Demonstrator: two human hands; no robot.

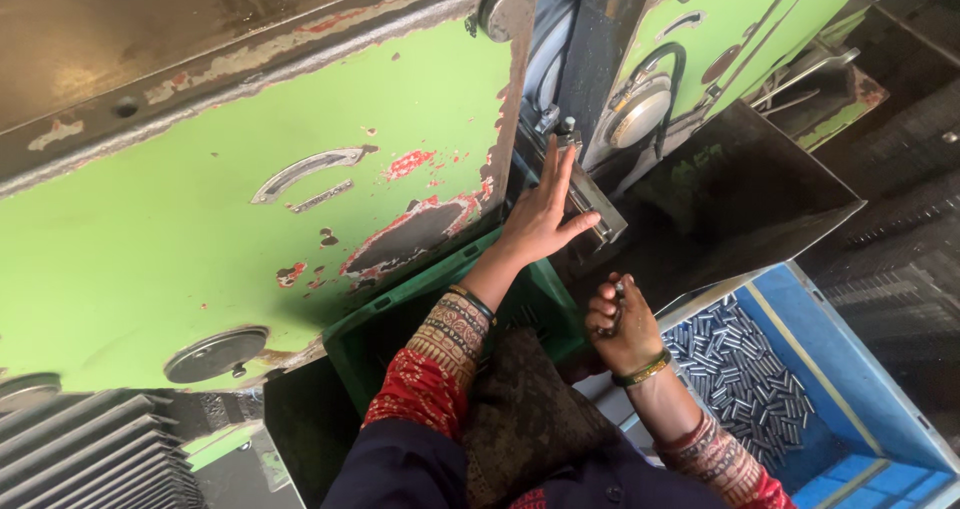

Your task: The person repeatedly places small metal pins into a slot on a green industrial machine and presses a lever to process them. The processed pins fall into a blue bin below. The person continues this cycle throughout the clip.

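I see my left hand (540, 214) flat and released on the press guide (590, 204), my right hand (622, 324) clenched on small pins (619, 291); the blue bin (850, 369) holds many more

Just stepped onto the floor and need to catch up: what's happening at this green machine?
A person's left hand rests flat, fingers stretched, on a metal fixture at the chipped green machine. The right hand is closed around small metal cylindrical pieces. A blue plastic bin of similar pieces sits beside it, and a green plastic crate sits below the left arm.
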